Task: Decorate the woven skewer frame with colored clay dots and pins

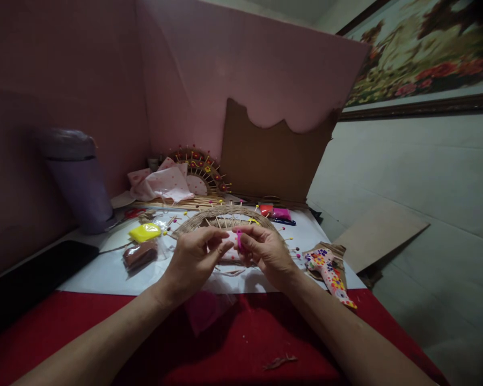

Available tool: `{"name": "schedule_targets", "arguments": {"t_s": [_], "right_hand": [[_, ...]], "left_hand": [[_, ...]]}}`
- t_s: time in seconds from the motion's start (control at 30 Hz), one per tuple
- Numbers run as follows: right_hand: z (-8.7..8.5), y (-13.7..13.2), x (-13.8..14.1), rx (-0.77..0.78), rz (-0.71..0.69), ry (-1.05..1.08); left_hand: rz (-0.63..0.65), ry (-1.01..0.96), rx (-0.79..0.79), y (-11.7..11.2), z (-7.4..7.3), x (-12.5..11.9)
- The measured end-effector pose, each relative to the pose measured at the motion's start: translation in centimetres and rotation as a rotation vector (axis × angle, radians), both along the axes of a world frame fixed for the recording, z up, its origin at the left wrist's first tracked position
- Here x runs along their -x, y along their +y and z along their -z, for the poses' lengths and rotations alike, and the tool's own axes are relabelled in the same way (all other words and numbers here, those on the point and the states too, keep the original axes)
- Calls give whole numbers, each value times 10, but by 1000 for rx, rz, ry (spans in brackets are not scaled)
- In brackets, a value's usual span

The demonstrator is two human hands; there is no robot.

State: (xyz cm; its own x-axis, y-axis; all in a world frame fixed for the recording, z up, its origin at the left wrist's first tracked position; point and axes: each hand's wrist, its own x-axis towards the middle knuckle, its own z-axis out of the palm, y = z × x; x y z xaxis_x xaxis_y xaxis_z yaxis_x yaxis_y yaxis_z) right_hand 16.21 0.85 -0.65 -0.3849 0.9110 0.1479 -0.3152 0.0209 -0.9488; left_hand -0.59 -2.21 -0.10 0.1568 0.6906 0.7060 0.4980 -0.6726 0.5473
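Between the fingertips of my right hand is a small looped piece of magenta modelling clay. My left hand is closed in a loose pinch close to it, and what its fingertips hold, if anything, is too small to make out. Behind both hands stands a half-round woven twine piece with thin sticks across its opening and coloured beads on stick ends around its rim. My hands hide its lower middle. A magenta clay packet lies on the red cloth below my left hand.
Yellow and brown clay packets lie at left, near a purple tumbler and a black flat object. At right lies a flower-patterned figure. Behind are red clay, a beaded half-round piece and cardboard.
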Motion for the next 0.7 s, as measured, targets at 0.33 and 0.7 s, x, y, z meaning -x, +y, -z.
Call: {"name": "schedule_targets", "arguments": {"t_s": [0.33, 0.7], "right_hand": [[-4, -3, 1, 41, -216, 15], [4, -3, 2, -127, 144, -148]], "left_hand": [[21, -58, -11, 7, 4, 0], [450, -792, 764, 7, -2, 1]]}}
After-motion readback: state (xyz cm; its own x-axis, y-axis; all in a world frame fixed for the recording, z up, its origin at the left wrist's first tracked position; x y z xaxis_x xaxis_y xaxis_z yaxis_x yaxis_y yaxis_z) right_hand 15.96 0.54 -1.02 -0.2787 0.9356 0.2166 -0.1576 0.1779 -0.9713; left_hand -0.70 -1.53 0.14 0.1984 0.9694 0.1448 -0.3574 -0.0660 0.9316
